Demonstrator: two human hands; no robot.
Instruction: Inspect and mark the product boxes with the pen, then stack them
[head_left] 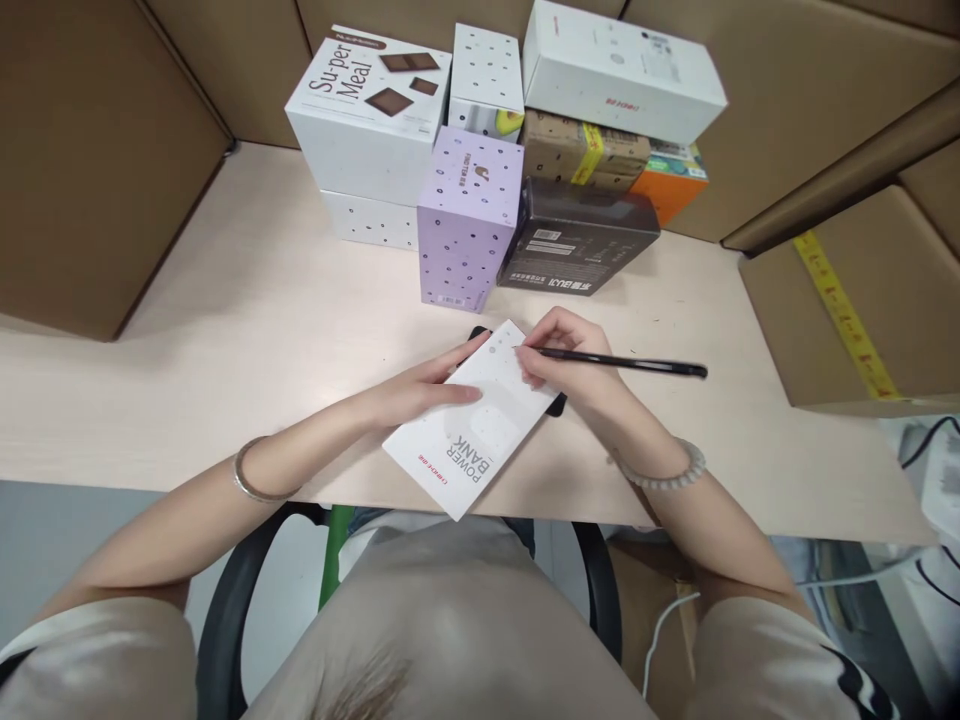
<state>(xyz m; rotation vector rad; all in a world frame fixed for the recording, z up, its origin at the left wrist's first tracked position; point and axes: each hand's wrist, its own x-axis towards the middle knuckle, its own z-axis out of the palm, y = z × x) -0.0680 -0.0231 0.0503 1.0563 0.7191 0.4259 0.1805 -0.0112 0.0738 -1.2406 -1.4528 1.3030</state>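
A white power bank box (480, 440) lies slanted near the table's front edge, its printed lettering toward my body. My left hand (431, 390) grips the box's left side, thumb on top and fingers along the edge. In my right hand (566, 350) is a slim black pen (637, 362), pinched near its tip over the upper right part of the box. Small marks dot the box top. A black flat object (557, 405) pokes out from beneath the box; most of it is hidden.
Behind stand a purple box (469, 220), a dark grey box (577, 240), a white Su-per Meal box (367, 110), a long white box (622, 75) and a brown taped box (555, 150). Cardboard walls surround the table (247, 280). A taped carton (855, 310) sits at right.
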